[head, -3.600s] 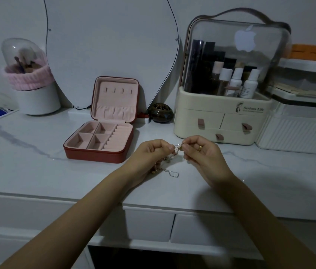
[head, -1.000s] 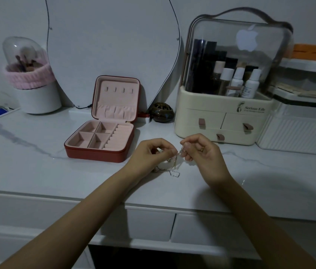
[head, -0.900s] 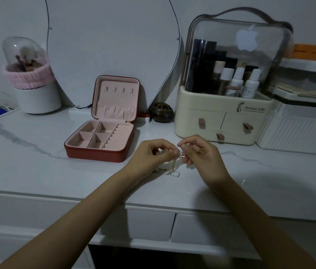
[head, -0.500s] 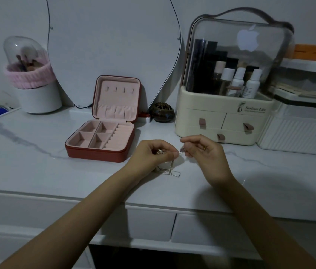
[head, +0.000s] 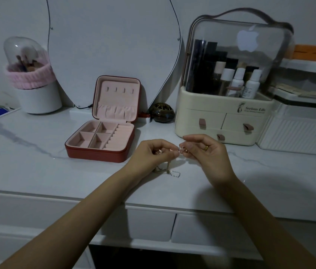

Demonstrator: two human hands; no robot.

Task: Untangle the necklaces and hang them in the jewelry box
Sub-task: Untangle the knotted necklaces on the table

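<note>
Fingers: I see the left hand [head: 154, 155] and right hand [head: 204, 151] at frame centre, each with curled fingers [head: 189, 147] pinching part of the necklaces [head: 180, 149].
Necklaces: a small knotted bit is held between the two hands; more chain hangs down and pools on the desk [head: 36, 171] just below them.
Progress: I judge the untangling unfinished, since the chains look bunched together; I cannot tell how many there are.
Jewelry box [head: 104, 131]: open at centre left, red outside, pink inside; its lid hooks [head: 119, 90] carry nothing, so hanging is all left to do.
Writing: the cream cosmetic organizer [head: 223, 111] at upper right reads "Serious Life"; a smaller line beneath is unreadable.
Logo: a pale apple shape [head: 247, 38] shows on its clear cover.
</note>
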